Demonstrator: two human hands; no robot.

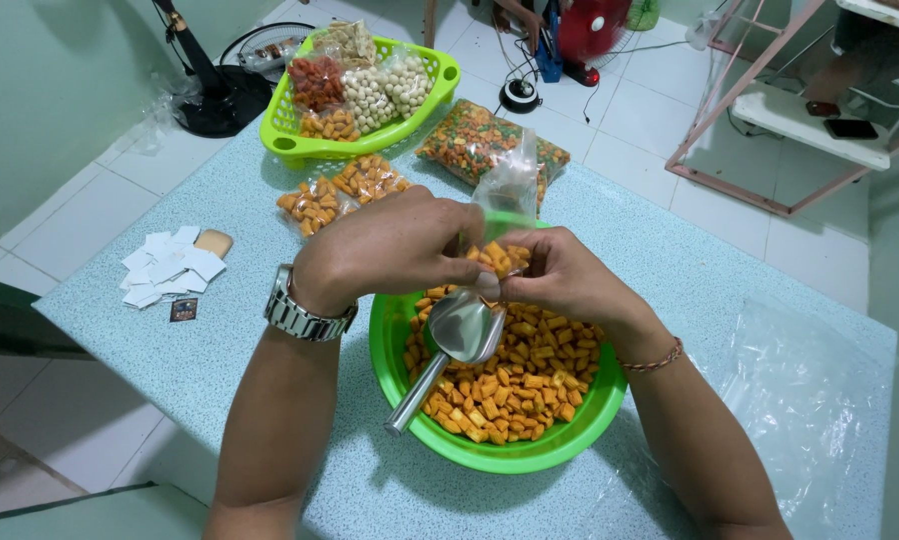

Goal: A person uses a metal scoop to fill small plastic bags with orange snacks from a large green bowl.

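Note:
Both hands hold a small clear plastic bag (508, 210) partly filled with orange snack pieces, just above a round green bowl (390, 345). My left hand (390, 245), a metal watch on its wrist, pinches the bag's left side. My right hand (560, 275), with a thin bracelet on the wrist, grips its right side. The bowl is full of orange square snacks (525, 385). A metal scoop (460, 335) lies in the bowl with its handle over the near-left rim, touched by neither hand.
A green basket (440, 70) of filled snack bags stands at the far left of the speckled table. Beside it lie two small orange snack bags (340, 192) and a big mixed-snack bag (470, 140). White paper slips (170, 265) lie left; clear plastic bags (810, 400) lie right. A fan base stands on the floor.

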